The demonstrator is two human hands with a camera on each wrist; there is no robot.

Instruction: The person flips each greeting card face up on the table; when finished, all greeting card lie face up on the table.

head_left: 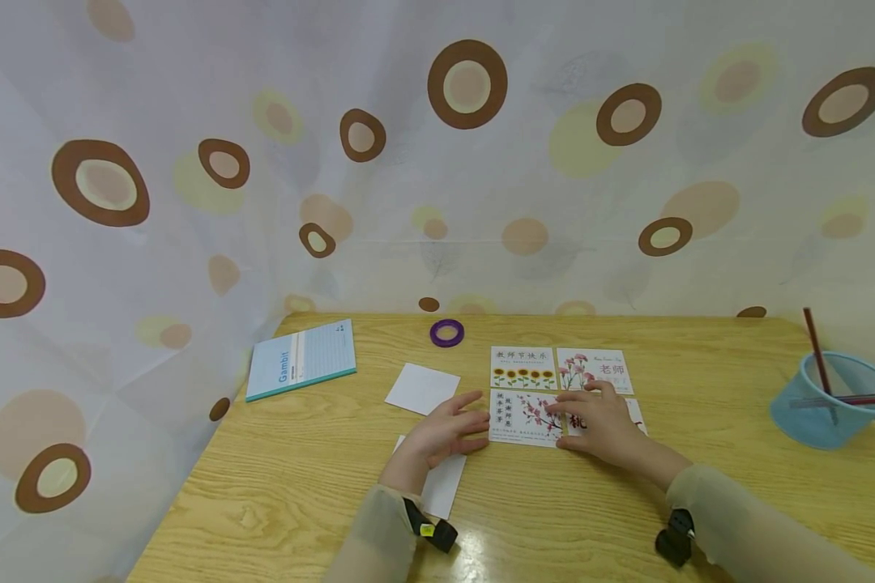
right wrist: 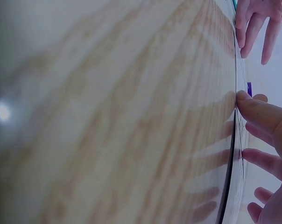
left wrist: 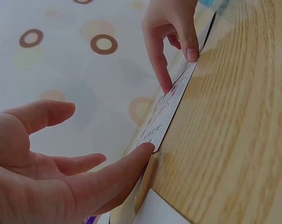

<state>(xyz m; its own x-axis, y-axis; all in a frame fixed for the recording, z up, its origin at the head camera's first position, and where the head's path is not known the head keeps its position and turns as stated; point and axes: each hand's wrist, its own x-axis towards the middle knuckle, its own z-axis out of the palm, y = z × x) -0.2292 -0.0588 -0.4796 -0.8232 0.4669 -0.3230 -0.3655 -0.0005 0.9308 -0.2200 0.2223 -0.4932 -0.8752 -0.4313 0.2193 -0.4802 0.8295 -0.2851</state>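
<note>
Several printed cards lie edge to edge in a two-by-two block: a sunflower card (head_left: 522, 368), a pink-flower card (head_left: 591, 364), a blossom-branch card (head_left: 514, 417) and a lower-right card (head_left: 636, 411), partly covered by a hand. My left hand (head_left: 448, 429) reaches in from the left with extended fingers; in the left wrist view a fingertip touches the end of the blossom-branch card. Spread over the two lower cards, my right hand (head_left: 605, 425) rests its thumb and fingertips on them near their shared edge.
Left of the cards lie a white paper (head_left: 423, 389) and another white paper (head_left: 445, 486), partly under my left arm. A blue notebook (head_left: 302, 360) and a purple ring (head_left: 435, 334) are farther back. At right stands a blue cup (head_left: 809, 409) holding dark red sticks (head_left: 817, 348).
</note>
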